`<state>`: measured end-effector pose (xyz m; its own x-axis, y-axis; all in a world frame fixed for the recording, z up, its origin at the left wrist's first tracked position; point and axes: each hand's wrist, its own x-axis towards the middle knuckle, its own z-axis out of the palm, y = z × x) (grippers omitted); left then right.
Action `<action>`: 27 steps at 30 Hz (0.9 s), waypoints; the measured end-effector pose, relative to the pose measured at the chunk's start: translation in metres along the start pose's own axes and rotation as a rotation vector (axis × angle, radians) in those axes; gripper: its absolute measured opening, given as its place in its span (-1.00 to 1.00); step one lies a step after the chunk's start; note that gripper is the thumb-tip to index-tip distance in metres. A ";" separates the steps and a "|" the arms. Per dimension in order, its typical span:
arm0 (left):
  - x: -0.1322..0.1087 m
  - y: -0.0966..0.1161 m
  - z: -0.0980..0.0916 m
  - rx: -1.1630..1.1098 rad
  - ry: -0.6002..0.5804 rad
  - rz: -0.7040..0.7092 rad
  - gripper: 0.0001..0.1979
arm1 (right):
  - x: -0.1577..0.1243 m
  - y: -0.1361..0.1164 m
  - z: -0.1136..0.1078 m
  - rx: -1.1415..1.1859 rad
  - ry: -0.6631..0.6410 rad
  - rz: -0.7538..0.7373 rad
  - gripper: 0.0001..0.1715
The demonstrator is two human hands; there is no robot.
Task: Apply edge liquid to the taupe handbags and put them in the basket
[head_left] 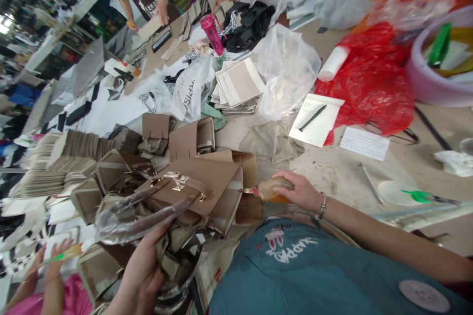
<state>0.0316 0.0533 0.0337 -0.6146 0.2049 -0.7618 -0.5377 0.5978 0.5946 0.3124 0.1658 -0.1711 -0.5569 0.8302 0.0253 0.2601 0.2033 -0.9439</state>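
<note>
A brown handbag [218,177] with gold fittings and plastic-wrapped handles lies tilted at the centre, its side edge toward the right. My left hand [144,268] is at its lower left, fingers curled round olive-coloured fabric and part of the bag; the fingertips are hidden beneath. In my right hand [295,189] is a squeeze bottle [273,190] of amber liquid, its red-tipped nozzle pointing left at the bag's edge. Whether the tip touches the edge is hard to tell. Behind the bag stands an open brown box-like piece [248,167].
More brown bags [157,128] and stacked panels [77,152] crowd the left. Beyond lie card pieces [242,81], a notepad [314,118], a red plastic bag [369,78] and a purple basin [424,93]. Other people's hands show at top left and lower left.
</note>
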 end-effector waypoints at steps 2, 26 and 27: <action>0.004 0.009 0.005 0.036 -0.021 -0.023 -0.86 | 0.001 0.001 0.003 0.013 -0.018 0.030 -0.72; 0.015 0.066 0.081 0.219 -0.290 0.021 -0.88 | -0.026 0.010 0.021 0.087 0.055 0.057 -0.73; 0.015 0.066 0.081 0.213 -0.287 0.018 -0.89 | -0.026 0.011 0.022 0.052 0.066 0.011 -0.73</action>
<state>0.0338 0.1589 0.0403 -0.4194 0.4079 -0.8110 -0.3772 0.7343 0.5644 0.3120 0.1349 -0.1890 -0.5007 0.8649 0.0346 0.2238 0.1679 -0.9601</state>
